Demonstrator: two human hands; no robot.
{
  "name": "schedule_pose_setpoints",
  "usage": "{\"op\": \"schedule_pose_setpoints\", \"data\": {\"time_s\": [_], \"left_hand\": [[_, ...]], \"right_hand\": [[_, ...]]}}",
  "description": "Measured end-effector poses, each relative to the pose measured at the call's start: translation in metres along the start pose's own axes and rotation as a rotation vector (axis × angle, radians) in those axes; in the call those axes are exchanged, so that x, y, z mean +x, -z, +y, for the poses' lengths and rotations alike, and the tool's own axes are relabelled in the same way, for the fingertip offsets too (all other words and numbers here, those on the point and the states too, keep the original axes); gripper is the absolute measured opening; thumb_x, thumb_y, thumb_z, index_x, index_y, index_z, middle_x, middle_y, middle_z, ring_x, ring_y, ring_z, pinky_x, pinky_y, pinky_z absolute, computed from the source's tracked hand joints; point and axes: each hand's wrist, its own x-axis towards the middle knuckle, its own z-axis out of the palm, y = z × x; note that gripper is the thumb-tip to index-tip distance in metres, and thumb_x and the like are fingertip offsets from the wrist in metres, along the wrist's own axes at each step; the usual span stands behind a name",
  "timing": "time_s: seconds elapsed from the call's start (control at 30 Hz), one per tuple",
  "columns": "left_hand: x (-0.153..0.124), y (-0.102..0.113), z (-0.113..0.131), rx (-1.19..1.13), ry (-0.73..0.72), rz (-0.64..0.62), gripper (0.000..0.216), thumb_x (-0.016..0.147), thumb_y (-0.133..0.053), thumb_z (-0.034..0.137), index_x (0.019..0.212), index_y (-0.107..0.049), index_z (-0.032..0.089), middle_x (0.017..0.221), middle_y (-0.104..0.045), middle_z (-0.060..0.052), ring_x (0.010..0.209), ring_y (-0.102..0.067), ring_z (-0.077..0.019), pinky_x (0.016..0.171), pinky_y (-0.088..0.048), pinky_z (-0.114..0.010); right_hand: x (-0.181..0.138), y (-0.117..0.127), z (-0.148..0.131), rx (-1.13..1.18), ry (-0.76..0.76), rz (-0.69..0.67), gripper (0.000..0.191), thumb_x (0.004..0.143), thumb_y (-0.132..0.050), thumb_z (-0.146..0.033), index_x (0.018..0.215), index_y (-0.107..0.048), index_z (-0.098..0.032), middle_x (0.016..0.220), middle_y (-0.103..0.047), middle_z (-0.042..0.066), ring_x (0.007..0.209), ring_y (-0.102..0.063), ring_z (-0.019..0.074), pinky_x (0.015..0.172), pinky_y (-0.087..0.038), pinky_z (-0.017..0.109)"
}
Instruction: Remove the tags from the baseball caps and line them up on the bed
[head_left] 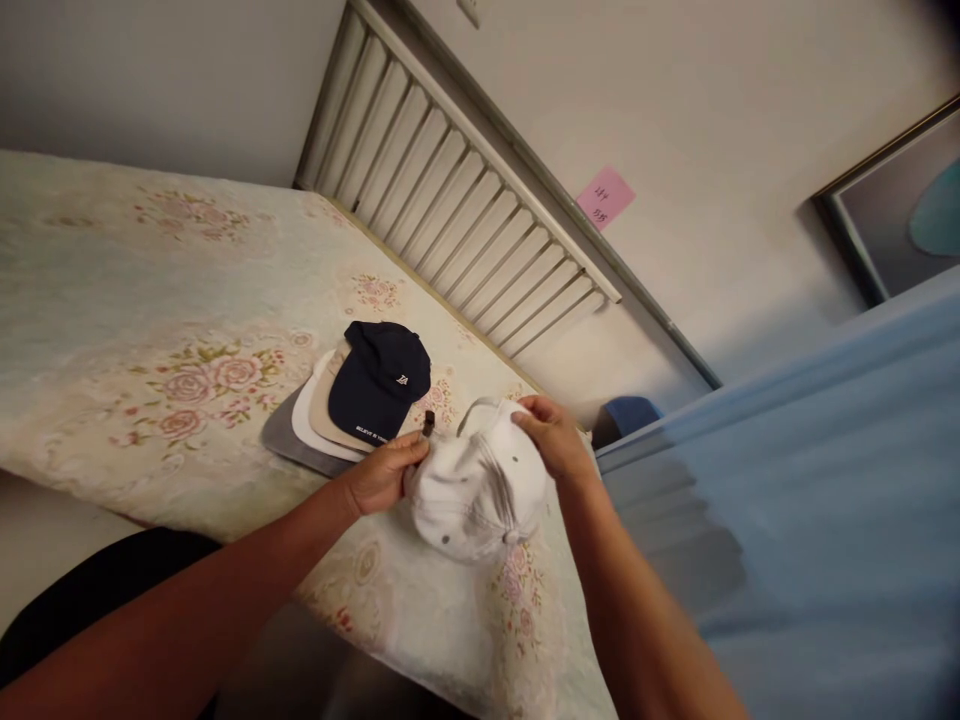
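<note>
Between my two hands hangs a white baseball cap [480,490], its crown creased and facing me. My left hand [386,472] pinches the cap's left edge, where a small dark strap end sticks up. On the opposite side, my right hand [551,435] grips the rim with thumb and fingers. Just left of the white cap lies a stack of caps. A navy cap [382,385] with a small white logo and lettering on its brim is on top. Under it show the brims of a beige cap [324,402], a white one and a grey cap [281,432].
The caps lie on a table with a floral cover [217,300]. A white radiator [465,190] runs along its back edge. A blue curtain [810,480] hangs at the right, with a blue object [632,415] beside it. A pink note [604,197] is on the wall.
</note>
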Motion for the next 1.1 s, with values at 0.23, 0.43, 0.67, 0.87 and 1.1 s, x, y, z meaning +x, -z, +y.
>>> {"op": "schedule_pose_setpoints", "data": {"time_s": [0.23, 0.43, 0.67, 0.87, 1.1], "left_hand": [[0.01, 0.007, 0.004, 0.347, -0.105, 0.005, 0.023, 0.079, -0.069, 0.027, 0.097, -0.067, 0.013, 0.084, -0.068, -0.004, 0.073, -0.059, -0.0135, 0.069, -0.043, -0.023], [0.005, 0.007, -0.007, 0.572, 0.054, 0.02, 0.017, 0.073, -0.07, 0.028, 0.083, -0.063, 0.016, 0.067, -0.059, 0.002, 0.058, -0.051, -0.0115, 0.055, -0.034, -0.021], [0.002, 0.001, -0.009, 0.802, 0.087, -0.023, 0.028, 0.074, -0.068, 0.043, 0.075, -0.058, 0.017, 0.057, -0.044, 0.006, 0.05, -0.036, -0.0087, 0.048, -0.02, -0.021], [0.001, -0.001, -0.009, 0.872, 0.106, -0.081, 0.03, 0.077, -0.066, 0.046, 0.075, -0.057, 0.018, 0.057, -0.041, 0.006, 0.051, -0.034, -0.0093, 0.049, -0.019, -0.023], [0.002, 0.005, -0.01, 0.888, 0.106, -0.084, 0.02, 0.074, -0.067, 0.037, 0.076, -0.057, 0.019, 0.056, -0.045, 0.006, 0.05, -0.036, -0.0096, 0.049, -0.02, -0.023]], "right_hand": [[-0.025, 0.011, 0.004, -0.319, 0.334, 0.128, 0.009, 0.077, -0.059, -0.027, 0.075, -0.056, -0.019, 0.061, -0.052, -0.004, 0.058, -0.048, 0.0115, 0.058, -0.039, 0.024], [-0.047, -0.012, 0.062, -0.32, 0.124, -0.087, 0.005, 0.075, -0.056, -0.022, 0.072, -0.058, -0.018, 0.065, -0.056, -0.003, 0.063, -0.049, 0.013, 0.063, -0.04, 0.025], [-0.074, -0.022, 0.069, -0.301, 0.02, -0.259, 0.022, 0.08, -0.061, -0.037, 0.082, -0.069, -0.017, 0.065, -0.056, -0.003, 0.061, -0.046, 0.012, 0.056, -0.033, 0.023], [-0.078, -0.032, 0.071, -0.153, -0.07, -0.199, 0.018, 0.079, -0.061, -0.034, 0.073, -0.065, -0.017, 0.063, -0.06, -0.002, 0.057, -0.048, 0.0112, 0.053, -0.035, 0.022], [-0.081, -0.026, 0.061, 0.164, -0.136, -0.197, 0.016, 0.072, -0.069, -0.031, 0.08, -0.063, -0.018, 0.07, -0.069, 0.002, 0.06, -0.059, 0.0136, 0.058, -0.042, 0.024]]}}
